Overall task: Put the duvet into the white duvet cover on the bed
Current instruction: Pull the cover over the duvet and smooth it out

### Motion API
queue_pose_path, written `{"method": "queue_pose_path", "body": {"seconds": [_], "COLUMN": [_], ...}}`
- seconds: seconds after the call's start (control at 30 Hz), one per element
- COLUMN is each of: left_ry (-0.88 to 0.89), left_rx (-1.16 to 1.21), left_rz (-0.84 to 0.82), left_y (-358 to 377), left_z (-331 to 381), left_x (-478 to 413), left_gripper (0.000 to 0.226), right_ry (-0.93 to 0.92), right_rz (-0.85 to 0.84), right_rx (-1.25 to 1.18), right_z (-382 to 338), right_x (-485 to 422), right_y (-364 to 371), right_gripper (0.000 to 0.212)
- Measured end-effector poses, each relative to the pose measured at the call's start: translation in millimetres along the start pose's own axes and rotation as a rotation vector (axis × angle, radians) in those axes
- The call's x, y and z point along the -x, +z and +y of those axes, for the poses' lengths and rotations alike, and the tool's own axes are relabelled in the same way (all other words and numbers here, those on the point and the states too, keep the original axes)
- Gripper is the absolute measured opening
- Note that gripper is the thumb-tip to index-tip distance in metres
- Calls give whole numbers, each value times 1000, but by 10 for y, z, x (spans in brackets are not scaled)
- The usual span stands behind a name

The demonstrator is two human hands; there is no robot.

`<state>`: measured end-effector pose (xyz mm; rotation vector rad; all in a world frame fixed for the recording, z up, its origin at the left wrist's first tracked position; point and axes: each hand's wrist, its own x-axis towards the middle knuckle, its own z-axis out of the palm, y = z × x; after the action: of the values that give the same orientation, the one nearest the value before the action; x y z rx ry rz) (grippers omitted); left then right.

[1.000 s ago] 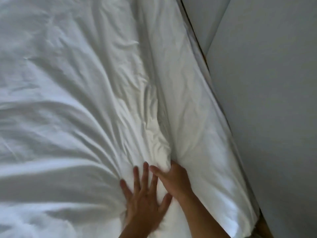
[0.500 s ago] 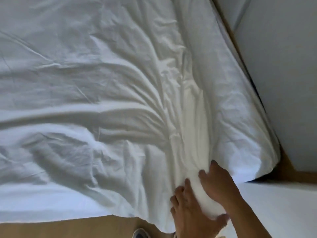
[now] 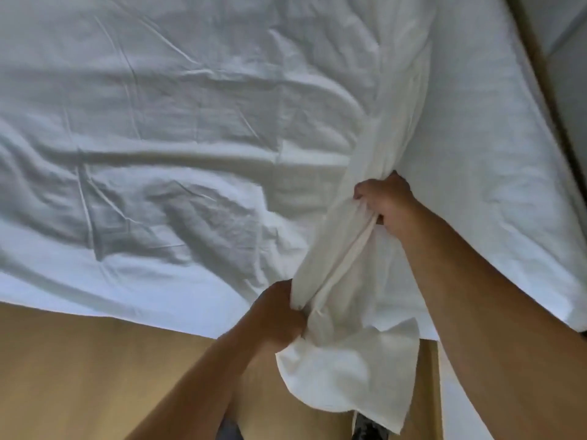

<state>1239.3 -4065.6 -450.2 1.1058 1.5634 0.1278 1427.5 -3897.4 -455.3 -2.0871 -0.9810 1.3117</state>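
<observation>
Cover (image 3: 165, 128) lies spread and creased over the bed (image 3: 502, 198), with one part near the bed's near edge bunched into a rope that overhangs it. The left hand (image 3: 279, 312) clenches the rope low and the right hand (image 3: 386, 201) grips it higher. The cloth looks soft, light and limp, so hold it at corners or seams. I cannot tell where the duvet is.

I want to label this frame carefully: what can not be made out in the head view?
Left hand: head view, fingertips hidden behind the bunched fabric it grips.
Right hand: head view, fingertips buried in the same fabric.
Whether this fabric is duvet or cover: all white, cannot tell.
Dark object at the bottom: cut off by the frame edge, partly covered by the hanging corner.
</observation>
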Motion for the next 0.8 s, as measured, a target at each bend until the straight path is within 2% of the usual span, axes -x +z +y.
{"method": "queue_pose_path", "body": {"seconds": [0.07,0.13,0.23,0.33,0.37,0.4,0.47,0.53,0.63,0.7,0.77,0.8], "left_ry": [5,4,-48,-181,-227,-267,-333,-374,-341,-340,-401,-438], "left_rx": [7,0,-15,-1,18,81,349,417,112,115,85,19], "left_rz": [58,128,206,390,445,448,321,243,313,312,291,243], "left_y": [-463,-1032,-1942,-2752,-2946,-3103,-3199,-3067,-2729,-2663,-2713,-2765], "left_z": [-206,-483,-1114,-1861,-2074,-2232,-2454,-2608,-2911,-3095,-3197,-3213], "left_x": [2,52,153,186,178,156,62,-62,-136,-84,-85,-103], "left_gripper": [39,37,45,31,34,49,83,82,43,27,32,41], "right_ry": [-136,-305,-460,-507,-506,-483,-398,-322,-302,-296,-313,-402], "right_rz": [76,122,68,-90,-134,-182,-262,-259,-268,-330,-393,-355], "right_rx": [50,116,340,588,652,705,806,876,905,943,1008,1082], "right_z": [-346,-709,-1244,-1573,-1580,-1540,-1345,-1135,-1055,-1094,-1196,-1272], "right_x": [26,182,390,525,557,580,610,611,546,537,531,488], "right_y": [417,971,2147,3503,3897,4244,4716,4902,4893,4850,4768,4688], "right_gripper": [46,40,61,80,82,84,89,98,107,114,116,112]}}
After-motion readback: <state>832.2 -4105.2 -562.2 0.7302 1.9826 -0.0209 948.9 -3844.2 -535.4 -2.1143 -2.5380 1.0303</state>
